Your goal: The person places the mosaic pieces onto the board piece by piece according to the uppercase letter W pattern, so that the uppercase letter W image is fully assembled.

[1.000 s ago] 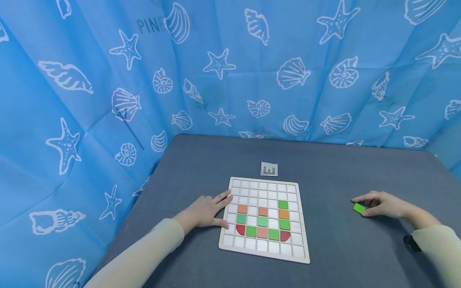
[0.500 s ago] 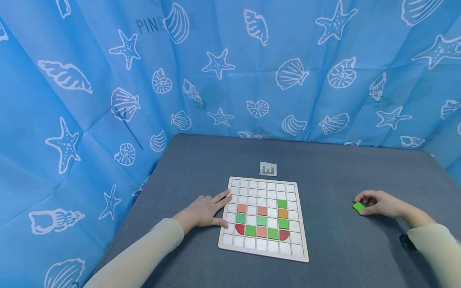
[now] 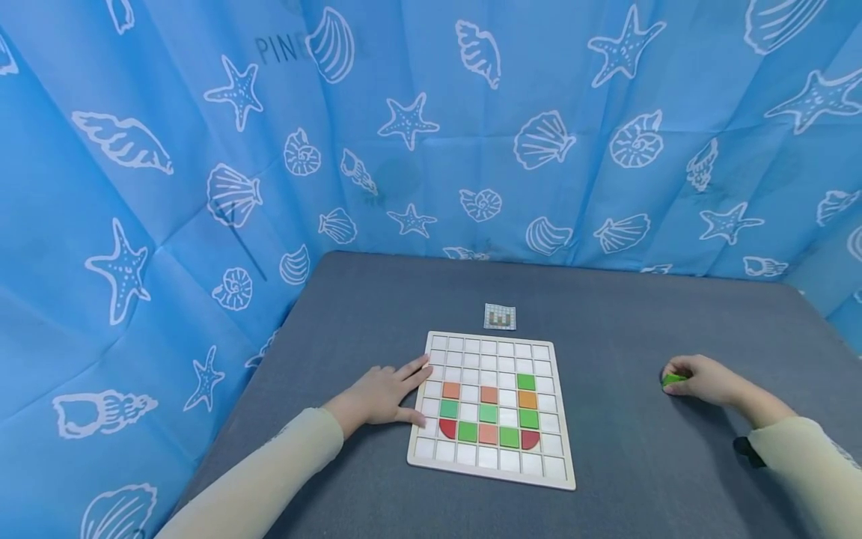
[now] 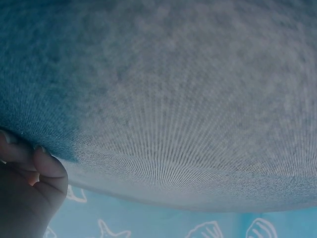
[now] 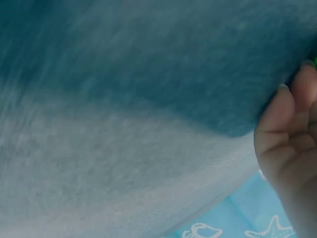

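Observation:
Near the table's middle lies a white grid board (image 3: pixel 487 457), seen in the head view. Coloured tiles fill some cells: green squares (image 3: pixel 468 432), salmon squares (image 3: pixel 488 434), an orange square (image 3: pixel 528 400) and two red round-cornered pieces (image 3: pixel 530 439). My left hand (image 3: pixel 387 397) rests with spread fingers along the board's left edge, holding nothing. Off to the right, my right hand (image 3: pixel 707 380) pinches a green tile (image 3: pixel 672 379) at the tabletop, the fingers partly covering it. Whether the tile touches the cloth I cannot tell. The right wrist view shows curled fingers (image 5: pixel 278 111) and a sliver of green.
Behind the board lies a small printed card (image 3: pixel 500 317) with a grid pattern. Grey cloth covers the table (image 3: pixel 619 329). A blue curtain (image 3: pixel 431 172) with white shells and starfish hangs along the back and left side.
My right hand has curled its fingers further round the green tile, which now shows less. The hand shifts slightly in view along with the whole scene. My left hand stays at the board's edge.

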`<state>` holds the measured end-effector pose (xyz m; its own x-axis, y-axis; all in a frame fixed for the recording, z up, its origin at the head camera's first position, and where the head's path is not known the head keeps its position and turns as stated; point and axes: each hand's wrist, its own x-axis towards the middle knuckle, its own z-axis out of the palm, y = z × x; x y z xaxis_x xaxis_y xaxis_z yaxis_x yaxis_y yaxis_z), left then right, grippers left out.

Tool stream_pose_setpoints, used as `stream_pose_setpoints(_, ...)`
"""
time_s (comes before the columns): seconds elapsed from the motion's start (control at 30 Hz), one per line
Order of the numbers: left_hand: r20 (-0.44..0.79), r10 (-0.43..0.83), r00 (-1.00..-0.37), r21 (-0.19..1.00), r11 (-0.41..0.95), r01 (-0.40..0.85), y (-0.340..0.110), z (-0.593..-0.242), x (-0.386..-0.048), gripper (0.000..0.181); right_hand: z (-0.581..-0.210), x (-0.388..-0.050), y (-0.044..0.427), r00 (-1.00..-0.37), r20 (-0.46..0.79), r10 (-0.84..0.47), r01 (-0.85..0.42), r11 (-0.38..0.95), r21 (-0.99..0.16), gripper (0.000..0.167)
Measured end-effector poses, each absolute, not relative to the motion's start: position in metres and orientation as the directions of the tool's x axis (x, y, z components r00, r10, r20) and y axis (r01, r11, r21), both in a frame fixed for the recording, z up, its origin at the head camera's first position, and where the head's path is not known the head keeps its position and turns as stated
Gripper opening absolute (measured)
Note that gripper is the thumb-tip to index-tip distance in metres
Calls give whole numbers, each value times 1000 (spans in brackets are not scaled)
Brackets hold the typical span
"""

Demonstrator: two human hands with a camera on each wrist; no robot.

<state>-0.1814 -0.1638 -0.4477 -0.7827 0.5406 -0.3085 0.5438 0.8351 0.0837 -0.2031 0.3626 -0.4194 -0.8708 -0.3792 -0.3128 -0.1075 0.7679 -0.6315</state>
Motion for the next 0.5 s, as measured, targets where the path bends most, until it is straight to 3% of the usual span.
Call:
stream_pose_setpoints(0.23, -302, 548, -780, 77, 830, 553, -165, -450, -182, 90, -412, -201, 360, -876, -374, -306, 34, 733, -679, 32)
stream_pose_setpoints(0.5, -315, 538, -782, 74, 835, 545, -164, -450, -182, 91, -406, -196, 351, -866, -342, -365, 99, 545, -833, 46)
